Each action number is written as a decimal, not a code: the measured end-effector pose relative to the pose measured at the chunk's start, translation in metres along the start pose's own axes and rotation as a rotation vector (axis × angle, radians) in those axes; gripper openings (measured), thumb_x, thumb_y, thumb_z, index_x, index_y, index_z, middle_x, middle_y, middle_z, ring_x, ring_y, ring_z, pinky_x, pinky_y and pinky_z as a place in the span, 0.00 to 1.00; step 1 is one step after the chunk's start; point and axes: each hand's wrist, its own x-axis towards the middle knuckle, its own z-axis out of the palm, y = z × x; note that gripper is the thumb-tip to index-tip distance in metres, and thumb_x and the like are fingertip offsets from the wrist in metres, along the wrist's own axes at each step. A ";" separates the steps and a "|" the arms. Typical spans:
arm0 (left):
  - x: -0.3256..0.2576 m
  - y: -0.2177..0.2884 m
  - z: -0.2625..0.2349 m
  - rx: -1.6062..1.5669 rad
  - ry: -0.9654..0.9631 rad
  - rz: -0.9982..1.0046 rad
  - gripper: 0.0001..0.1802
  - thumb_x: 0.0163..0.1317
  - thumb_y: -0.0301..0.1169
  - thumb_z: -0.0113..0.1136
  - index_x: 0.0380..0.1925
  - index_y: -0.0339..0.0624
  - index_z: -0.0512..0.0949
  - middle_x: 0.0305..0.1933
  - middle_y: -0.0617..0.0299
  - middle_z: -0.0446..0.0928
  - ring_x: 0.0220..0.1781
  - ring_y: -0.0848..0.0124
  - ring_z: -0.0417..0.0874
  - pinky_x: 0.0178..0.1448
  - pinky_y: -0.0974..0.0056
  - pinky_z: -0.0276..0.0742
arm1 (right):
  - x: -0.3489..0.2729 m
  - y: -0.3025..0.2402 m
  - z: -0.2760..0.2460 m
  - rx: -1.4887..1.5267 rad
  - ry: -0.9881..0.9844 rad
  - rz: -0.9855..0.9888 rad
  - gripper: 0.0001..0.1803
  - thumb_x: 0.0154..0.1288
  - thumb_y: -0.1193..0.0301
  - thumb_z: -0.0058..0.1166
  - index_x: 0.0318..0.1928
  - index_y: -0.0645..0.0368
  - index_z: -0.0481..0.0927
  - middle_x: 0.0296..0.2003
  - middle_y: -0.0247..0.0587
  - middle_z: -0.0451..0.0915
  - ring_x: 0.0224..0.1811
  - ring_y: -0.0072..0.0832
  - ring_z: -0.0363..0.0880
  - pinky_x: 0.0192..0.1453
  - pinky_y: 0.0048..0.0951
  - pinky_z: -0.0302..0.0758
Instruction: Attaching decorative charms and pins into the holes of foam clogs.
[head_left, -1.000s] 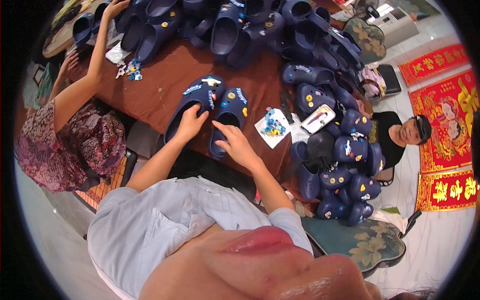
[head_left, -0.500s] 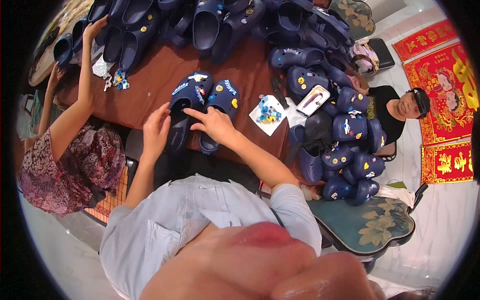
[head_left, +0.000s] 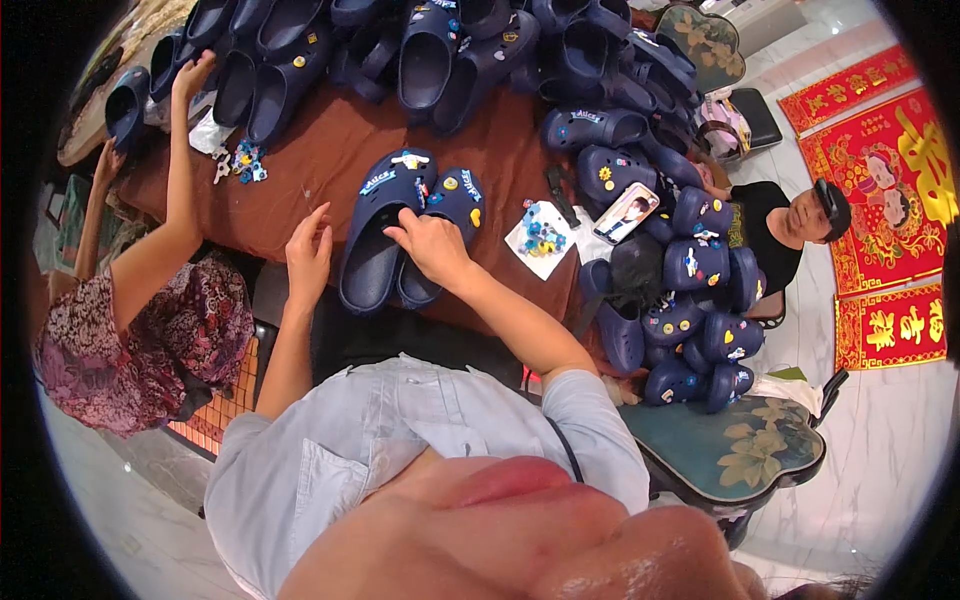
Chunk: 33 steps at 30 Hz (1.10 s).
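Two navy clogs stand side by side at the table's near edge, toes pointing away from me. The left clog (head_left: 362, 282) and the right clog (head_left: 462, 192) both carry small colourful charms on their uppers. My right hand (head_left: 435, 248) is closed at the inner rim of the left clog's opening, its thumb and fingertips at the edge; it hides part of the right clog. Just left of the pair, my left hand (head_left: 310, 255) hovers with nothing in it, fingers stretched and slightly apart. Right of the clogs, loose charms (head_left: 545, 232) lie on a white sheet (head_left: 541, 266).
Many navy clogs (head_left: 425, 70) crowd the far side of the brown-covered table (head_left: 290, 190). More clogs (head_left: 695, 262) are heaped at the right, with a phone (head_left: 627, 213) beside them. A co-worker's arm (head_left: 180, 170) reaches across at left near other charms (head_left: 242, 162). Another person (head_left: 785, 220) is at right.
My right hand's extended finger has drawn in, and the hand now closes at the left clog's rim. My left hand has come away from that clog. The co-worker's arm has shifted slightly.
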 end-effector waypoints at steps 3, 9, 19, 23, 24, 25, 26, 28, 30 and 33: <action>-0.006 -0.009 -0.001 0.013 -0.006 -0.015 0.20 0.64 0.20 0.55 0.57 0.39 0.76 0.44 0.52 0.81 0.43 0.64 0.83 0.48 0.64 0.78 | -0.001 -0.008 -0.012 -0.055 -0.025 0.049 0.20 0.68 0.51 0.53 0.38 0.57 0.72 0.21 0.51 0.79 0.26 0.52 0.82 0.30 0.49 0.78; -0.009 -0.019 0.001 0.046 -0.017 0.016 0.20 0.62 0.19 0.56 0.56 0.39 0.77 0.45 0.50 0.81 0.44 0.59 0.82 0.50 0.62 0.76 | 0.001 -0.008 -0.004 -0.081 -0.062 0.090 0.19 0.66 0.51 0.55 0.40 0.54 0.74 0.22 0.54 0.79 0.28 0.53 0.82 0.30 0.49 0.78; 0.000 -0.022 0.005 0.003 -0.005 0.046 0.19 0.62 0.19 0.55 0.54 0.39 0.78 0.46 0.51 0.81 0.45 0.60 0.83 0.49 0.61 0.77 | -0.001 0.007 -0.001 -0.032 0.146 0.086 0.09 0.64 0.69 0.55 0.32 0.60 0.73 0.22 0.54 0.79 0.25 0.50 0.81 0.31 0.48 0.76; 0.013 -0.027 0.014 0.017 -0.025 0.066 0.20 0.61 0.19 0.55 0.54 0.40 0.78 0.47 0.51 0.81 0.46 0.58 0.82 0.51 0.60 0.77 | 0.001 0.012 -0.036 0.033 0.280 0.078 0.06 0.60 0.74 0.55 0.31 0.65 0.76 0.22 0.56 0.79 0.26 0.51 0.81 0.31 0.47 0.76; 0.016 -0.030 0.017 0.016 -0.029 0.072 0.20 0.61 0.19 0.56 0.54 0.40 0.77 0.48 0.50 0.80 0.47 0.56 0.81 0.52 0.59 0.77 | 0.002 0.010 -0.047 0.048 0.303 0.057 0.06 0.59 0.75 0.56 0.32 0.65 0.76 0.23 0.56 0.79 0.27 0.52 0.80 0.32 0.47 0.75; 0.021 -0.028 0.021 0.008 -0.034 0.078 0.20 0.61 0.19 0.56 0.54 0.40 0.77 0.48 0.50 0.80 0.47 0.56 0.81 0.52 0.59 0.77 | 0.002 0.010 -0.060 0.036 0.331 0.050 0.06 0.59 0.75 0.56 0.32 0.66 0.76 0.24 0.56 0.78 0.27 0.52 0.80 0.32 0.47 0.75; 0.026 -0.028 0.026 0.091 -0.049 0.140 0.21 0.60 0.19 0.56 0.55 0.40 0.77 0.49 0.50 0.79 0.49 0.56 0.80 0.53 0.58 0.76 | 0.002 0.011 -0.072 0.027 0.357 0.043 0.05 0.58 0.76 0.56 0.32 0.66 0.75 0.24 0.57 0.78 0.27 0.52 0.80 0.32 0.47 0.74; 0.035 -0.027 0.038 0.162 -0.065 0.207 0.22 0.59 0.20 0.57 0.55 0.41 0.77 0.50 0.50 0.78 0.51 0.55 0.79 0.54 0.57 0.76 | 0.001 0.011 -0.100 -0.008 0.417 0.082 0.05 0.57 0.77 0.57 0.30 0.65 0.75 0.24 0.56 0.78 0.27 0.53 0.79 0.31 0.47 0.74; 0.045 -0.028 0.054 0.253 -0.123 0.240 0.23 0.57 0.21 0.59 0.55 0.42 0.77 0.53 0.49 0.76 0.55 0.53 0.76 0.57 0.54 0.75 | 0.002 0.021 -0.124 -0.070 0.489 0.129 0.04 0.58 0.78 0.57 0.30 0.65 0.76 0.24 0.57 0.78 0.28 0.54 0.79 0.32 0.48 0.73; 0.055 -0.030 0.081 0.367 -0.184 0.304 0.23 0.57 0.24 0.60 0.55 0.43 0.77 0.56 0.47 0.73 0.58 0.51 0.74 0.59 0.52 0.72 | 0.007 0.052 -0.163 -0.182 0.589 0.252 0.05 0.61 0.76 0.55 0.31 0.67 0.76 0.25 0.59 0.78 0.30 0.57 0.80 0.33 0.48 0.73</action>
